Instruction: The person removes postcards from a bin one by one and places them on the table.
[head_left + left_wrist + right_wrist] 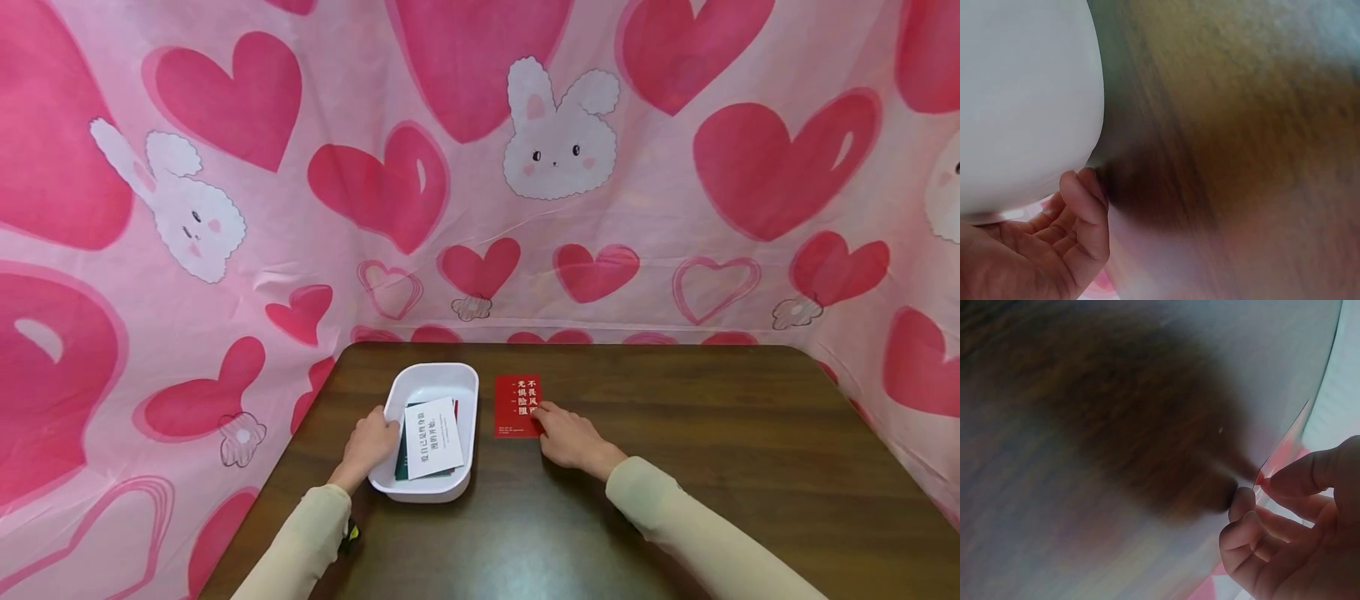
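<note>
My left hand [371,446] grips the left side of a white plastic tray [471,417]. Its curled fingers [1088,206] lie against the tray's outer wall in the left wrist view. Inside the tray is a small stack of cards, with a white card [433,437] bearing dark Chinese characters on top and a dark green card [401,463] peeking out below. To the tray's right is a red card [506,408] with white characters. My right hand [572,440] pinches its right edge between thumb and fingers; the right wrist view has the card [1284,451] edge-on, tilted up from the tabletop.
Both tray and red card are toward the far side of a dark brown wooden table [712,417] with rounded corners. A pink cloth [555,250] printed with hearts and rabbits hangs behind and beside it. Something black and yellow [349,536] shows by the left sleeve.
</note>
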Tool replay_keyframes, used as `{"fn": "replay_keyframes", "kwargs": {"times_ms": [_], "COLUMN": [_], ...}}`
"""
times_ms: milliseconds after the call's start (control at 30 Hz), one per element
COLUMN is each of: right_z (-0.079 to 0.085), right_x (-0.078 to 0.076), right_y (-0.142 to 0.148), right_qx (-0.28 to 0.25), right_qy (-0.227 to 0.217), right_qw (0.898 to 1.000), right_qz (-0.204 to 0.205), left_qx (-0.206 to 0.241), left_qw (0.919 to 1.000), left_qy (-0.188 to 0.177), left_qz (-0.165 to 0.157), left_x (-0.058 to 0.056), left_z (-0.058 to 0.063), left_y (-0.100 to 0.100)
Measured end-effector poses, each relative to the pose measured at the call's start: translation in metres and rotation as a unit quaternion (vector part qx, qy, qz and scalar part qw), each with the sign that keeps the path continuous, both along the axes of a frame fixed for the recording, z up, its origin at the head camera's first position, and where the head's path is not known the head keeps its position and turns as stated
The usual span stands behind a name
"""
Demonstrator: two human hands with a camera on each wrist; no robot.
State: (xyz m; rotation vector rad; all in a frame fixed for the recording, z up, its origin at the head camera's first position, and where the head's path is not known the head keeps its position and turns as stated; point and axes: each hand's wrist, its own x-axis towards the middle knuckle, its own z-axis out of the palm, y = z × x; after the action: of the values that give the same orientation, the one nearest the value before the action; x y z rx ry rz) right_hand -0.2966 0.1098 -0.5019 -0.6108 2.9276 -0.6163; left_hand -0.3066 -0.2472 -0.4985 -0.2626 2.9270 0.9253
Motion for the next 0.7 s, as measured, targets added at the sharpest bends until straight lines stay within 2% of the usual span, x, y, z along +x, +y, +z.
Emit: {"fn": "replay_keyframes", "kwargs": {"times_ms": [500,700], "right_z": [0.0014,0.0085], "right_x": [0.0012,-0.003], "right_y": [-0.0037,-0.0021], "right_qx": [-0.011,-0.016], "right_qy": [-0.005,0.022], "right_qw": [1.0,0.999], "right_qz": [-0.005,-0.017], "left_qx": [-0.012,-0.012], "left_qw": [0.9999,0.9999], "left_qy": [-0.002,0.0], "left_qz": [0.009,0.007], "left_x": [0.0026,0.0032], "left_z": [0.002,0.0033], "left_y": [0.0032,0.0042]}}
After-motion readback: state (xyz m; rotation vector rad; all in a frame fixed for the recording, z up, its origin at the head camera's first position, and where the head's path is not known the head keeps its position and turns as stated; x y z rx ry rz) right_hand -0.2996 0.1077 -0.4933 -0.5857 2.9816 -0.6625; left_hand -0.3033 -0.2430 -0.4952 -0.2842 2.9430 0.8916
